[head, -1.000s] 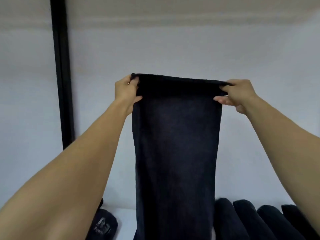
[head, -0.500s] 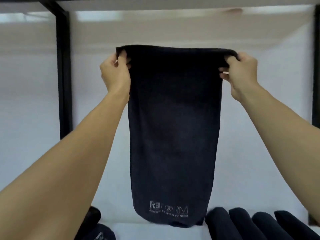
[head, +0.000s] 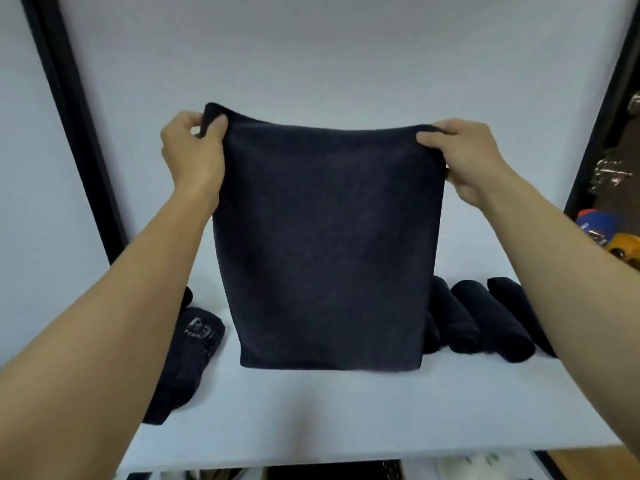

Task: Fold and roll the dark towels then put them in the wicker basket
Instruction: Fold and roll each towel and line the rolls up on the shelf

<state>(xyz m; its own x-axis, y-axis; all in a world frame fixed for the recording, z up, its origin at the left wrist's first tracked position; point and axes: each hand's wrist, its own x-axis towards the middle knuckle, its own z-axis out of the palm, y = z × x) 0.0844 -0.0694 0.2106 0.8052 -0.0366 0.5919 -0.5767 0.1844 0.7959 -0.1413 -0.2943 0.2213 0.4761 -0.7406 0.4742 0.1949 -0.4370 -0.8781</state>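
A dark towel (head: 325, 244) hangs folded in front of me, its lower edge touching the white table (head: 311, 417). My left hand (head: 194, 157) pinches its top left corner and my right hand (head: 467, 157) pinches its top right corner. Several rolled dark towels (head: 485, 320) lie side by side on the table to the right, partly hidden behind the held towel and my right forearm. A flat dark towel with pale lettering (head: 187, 355) lies at the left under my left forearm. No wicker basket is in view.
A black frame post (head: 79, 133) rises at the left and another at the right (head: 602, 133). Beyond the right post are shiny metal parts (head: 609, 171) and blue and orange items (head: 599, 230). The table's front edge runs near the bottom.
The view has tilted down from the wall to the table. The towel, held high at full length before, now hangs lower and shorter, with its logo hidden and its bottom edge at the table.
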